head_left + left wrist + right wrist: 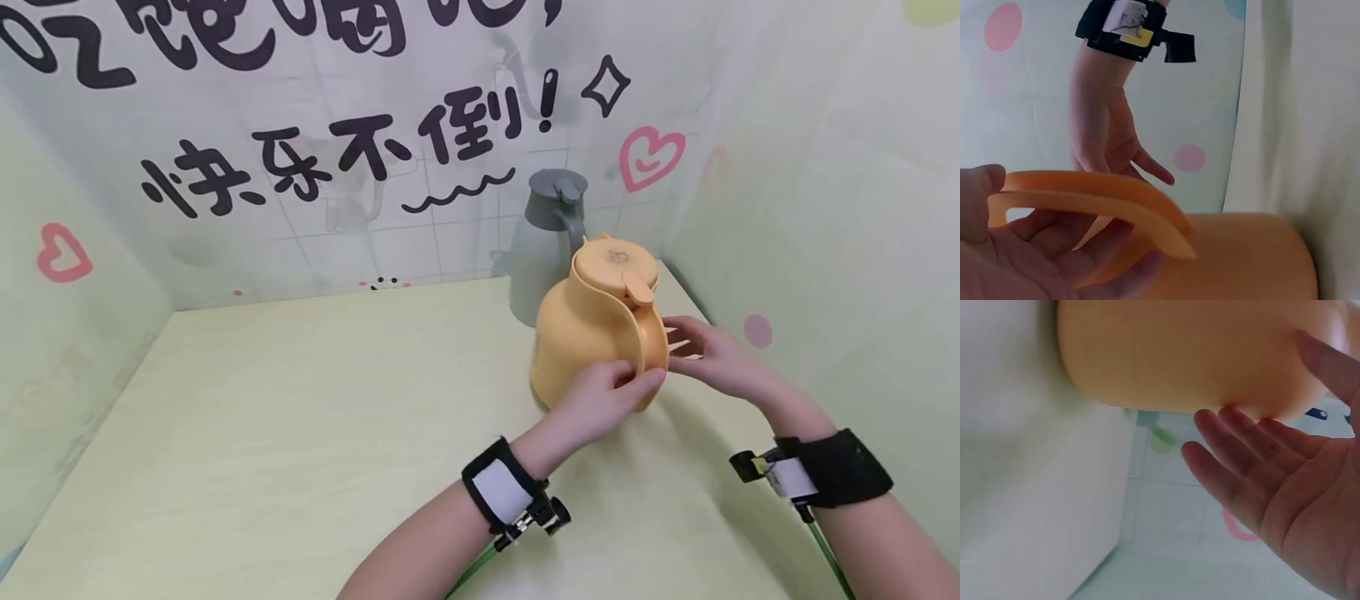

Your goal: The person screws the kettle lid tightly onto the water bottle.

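A peach-orange thermos jug with a round lid and a thumb lever stands at the right of the table, its handle turned toward me. My left hand grips that handle, and in the left wrist view its fingers pass through the loop. On the jug's right side is my right hand, its fingers loosely spread. Seen from the right wrist, the right fingertips lie at or very near the jug's body; firm contact cannot be made out.
A grey thermos jug stands just behind the orange one, partly hidden by it. The pale table extends to the left. A printed sheet with dark lettering hangs along the back, and another wall sheet rises close on the right.
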The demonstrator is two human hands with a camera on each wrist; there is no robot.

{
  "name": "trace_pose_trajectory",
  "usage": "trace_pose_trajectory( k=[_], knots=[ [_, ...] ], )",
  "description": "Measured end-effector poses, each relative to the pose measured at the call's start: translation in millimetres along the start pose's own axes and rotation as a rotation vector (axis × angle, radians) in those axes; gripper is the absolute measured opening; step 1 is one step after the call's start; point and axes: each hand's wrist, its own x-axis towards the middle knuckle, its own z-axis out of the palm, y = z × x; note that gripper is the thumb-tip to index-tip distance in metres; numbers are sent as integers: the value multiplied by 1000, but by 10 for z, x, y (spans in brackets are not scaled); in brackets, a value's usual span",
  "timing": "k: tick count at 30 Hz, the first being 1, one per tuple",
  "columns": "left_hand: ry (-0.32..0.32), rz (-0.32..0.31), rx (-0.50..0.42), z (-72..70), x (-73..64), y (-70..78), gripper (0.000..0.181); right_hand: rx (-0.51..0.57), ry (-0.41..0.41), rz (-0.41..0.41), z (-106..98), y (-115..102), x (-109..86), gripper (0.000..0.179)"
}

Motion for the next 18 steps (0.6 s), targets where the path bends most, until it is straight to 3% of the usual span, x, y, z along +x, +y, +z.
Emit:
trace_pose_trajectory(
  k=[5, 8, 11, 14, 18],
  knots=[
    [-115, 86, 99, -220, -14, 13, 26, -158, -10, 66, -193, -370, 52, 39],
    [-152, 113, 125, -370, -52, 39, 21, -197, 38, 75, -297, -616, 72, 35],
    [-173, 120, 186, -556, -117, 65, 23, -200, 137, 68, -371, -888, 55, 34],
    [-174, 110, 308, -764, -204, 69, 25, -193, 278, 47, -352, -1177, 8, 31],
    [-125, 78, 500, -1025, -323, 37, 21, -151, 477, -152, -144, -1467, -10, 18]
  ],
)
